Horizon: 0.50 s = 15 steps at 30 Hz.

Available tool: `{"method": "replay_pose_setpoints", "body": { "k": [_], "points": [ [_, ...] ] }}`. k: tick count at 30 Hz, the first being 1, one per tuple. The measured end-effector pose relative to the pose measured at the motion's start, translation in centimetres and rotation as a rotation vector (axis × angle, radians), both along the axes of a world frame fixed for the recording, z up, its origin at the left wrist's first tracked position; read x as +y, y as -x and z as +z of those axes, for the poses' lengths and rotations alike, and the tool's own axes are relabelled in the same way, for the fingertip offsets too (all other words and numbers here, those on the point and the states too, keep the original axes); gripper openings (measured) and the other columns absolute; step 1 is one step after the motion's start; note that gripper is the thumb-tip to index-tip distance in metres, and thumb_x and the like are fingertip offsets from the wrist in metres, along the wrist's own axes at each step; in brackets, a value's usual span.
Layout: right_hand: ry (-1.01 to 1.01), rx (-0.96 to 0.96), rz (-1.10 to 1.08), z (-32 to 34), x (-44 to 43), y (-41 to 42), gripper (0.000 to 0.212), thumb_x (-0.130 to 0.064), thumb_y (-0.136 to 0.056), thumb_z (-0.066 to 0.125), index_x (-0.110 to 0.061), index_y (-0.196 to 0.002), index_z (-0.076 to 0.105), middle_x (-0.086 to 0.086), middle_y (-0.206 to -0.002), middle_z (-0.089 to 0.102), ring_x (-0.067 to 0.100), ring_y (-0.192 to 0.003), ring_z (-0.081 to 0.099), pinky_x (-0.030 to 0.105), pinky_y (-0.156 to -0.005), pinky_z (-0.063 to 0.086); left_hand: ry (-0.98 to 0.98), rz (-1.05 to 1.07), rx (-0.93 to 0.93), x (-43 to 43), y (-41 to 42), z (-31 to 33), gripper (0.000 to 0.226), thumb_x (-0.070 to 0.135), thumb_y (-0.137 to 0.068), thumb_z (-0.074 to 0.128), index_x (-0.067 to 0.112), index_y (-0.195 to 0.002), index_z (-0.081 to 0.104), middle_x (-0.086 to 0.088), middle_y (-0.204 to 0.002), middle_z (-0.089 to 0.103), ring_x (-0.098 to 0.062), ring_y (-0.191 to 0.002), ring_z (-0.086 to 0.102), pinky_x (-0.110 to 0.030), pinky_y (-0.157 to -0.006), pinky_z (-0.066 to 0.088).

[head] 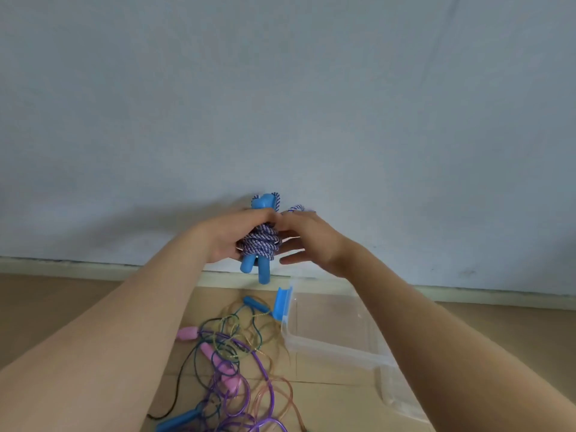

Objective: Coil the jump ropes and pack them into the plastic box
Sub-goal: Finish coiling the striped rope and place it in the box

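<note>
I hold a blue-handled jump rope (260, 244) up in front of the wall, its purple-and-white braided cord wound tightly around the two blue handles. My left hand (229, 236) grips the bundle from the left. My right hand (307, 236) is beside it on the right, its upper fingers pinching the loose end of the cord near the top, the lower fingers straight. The clear plastic box (335, 347) lies open on the floor below and to the right, with a blue latch (282, 302) at its left end. I see nothing inside it.
A tangle of loose jump ropes (230, 369) lies on the tan floor left of the box: purple, green, gold and pinkish cords with pink handles (188, 332) and blue handles (254, 302). A pale wall and baseboard stand close behind.
</note>
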State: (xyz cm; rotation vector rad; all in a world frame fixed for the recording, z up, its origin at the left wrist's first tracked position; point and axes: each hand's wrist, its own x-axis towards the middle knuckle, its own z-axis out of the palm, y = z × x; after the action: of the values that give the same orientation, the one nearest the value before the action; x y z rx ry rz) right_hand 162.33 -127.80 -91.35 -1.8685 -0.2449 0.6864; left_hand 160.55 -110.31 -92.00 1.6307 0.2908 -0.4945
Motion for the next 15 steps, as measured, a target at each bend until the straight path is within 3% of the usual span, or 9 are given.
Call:
{"method": "replay_pose_setpoints", "body": {
  "k": [2,5,8,9,10,12,15],
  "points": [
    [0.128,0.026,-0.096,2.9,0.1,-1.0,0.038,-0.039,-0.098,0.054,-0.008,-0.104,0.076,0.012,-0.101,0.08,0.031,-0.089,0.08,0.047,-0.092,0.06,0.069,0.073,0.029,1.5,0.9,0.2,0.022,0.031,-0.093,0.066,0.012,-0.102,0.068,-0.011,-0.098,0.072,-0.024,-0.079,0.07,-0.044,-0.087,0.062],
    [0.201,0.031,-0.388,4.7,1.0,-2.0,0.03,-0.027,-0.097,0.053,-0.007,-0.105,0.073,0.014,-0.1,0.07,0.036,-0.081,0.075,0.043,-0.084,0.06,0.239,0.15,0.018,2.2,2.2,0.6,0.019,0.026,-0.093,0.059,0.009,-0.101,0.061,-0.018,-0.099,0.064,-0.025,-0.067,0.064,-0.034,-0.069,0.058],
    [0.026,0.288,-0.592,4.6,1.9,-0.5,0.04,-0.026,-0.1,0.054,-0.012,-0.137,0.051,0.008,-0.117,0.05,0.043,-0.118,0.061,0.057,-0.101,0.054,0.282,0.15,-0.011,2.2,2.8,1.2,0.029,0.026,-0.093,0.058,0.004,-0.111,0.064,-0.018,-0.097,0.072,-0.029,-0.069,0.065,-0.031,-0.063,0.058],
    [-0.098,0.391,-0.608,4.5,2.2,-0.1,0.042,-0.026,-0.102,0.055,-0.014,-0.14,0.045,0.008,-0.122,0.046,0.045,-0.121,0.056,0.063,-0.102,0.051,0.294,0.155,-0.016,2.3,2.9,1.4,0.03,0.026,-0.093,0.057,0.003,-0.112,0.065,-0.018,-0.094,0.073,-0.029,-0.068,0.066,-0.03,-0.062,0.058],
    [-0.266,0.486,-0.622,4.6,2.3,0.4,0.04,-0.023,-0.103,0.056,-0.012,-0.139,0.041,0.011,-0.122,0.045,0.046,-0.111,0.056,0.066,-0.097,0.053,0.309,0.156,-0.016,2.3,3.0,1.7,0.032,0.026,-0.094,0.056,0.002,-0.112,0.066,-0.017,-0.092,0.073,-0.03,-0.068,0.066,-0.029,-0.061,0.058],
    [-0.525,0.606,-0.673,4.6,2.6,0.7,0.035,-0.015,-0.105,0.057,-0.007,-0.133,0.038,0.019,-0.112,0.046,0.043,-0.082,0.062,0.054,-0.08,0.06,0.36,0.134,-0.016,2.2,3.2,1.9,0.037,0.026,-0.093,0.054,0.0,-0.116,0.068,-0.018,-0.09,0.072,-0.03,-0.068,0.066,-0.029,-0.06,0.059],
    [-0.547,0.578,-0.671,3.6,3.4,-0.4,0.012,-0.006,-0.104,0.047,-0.003,-0.116,0.044,0.022,-0.095,0.062,0.029,-0.068,0.065,0.034,-0.064,0.052,0.459,0.117,-0.047,2.1,3.3,2.0,0.048,0.027,-0.087,0.057,-0.003,-0.123,0.068,-0.019,-0.086,0.067,-0.029,-0.07,0.063,-0.029,-0.057,0.058]
  ]
}}
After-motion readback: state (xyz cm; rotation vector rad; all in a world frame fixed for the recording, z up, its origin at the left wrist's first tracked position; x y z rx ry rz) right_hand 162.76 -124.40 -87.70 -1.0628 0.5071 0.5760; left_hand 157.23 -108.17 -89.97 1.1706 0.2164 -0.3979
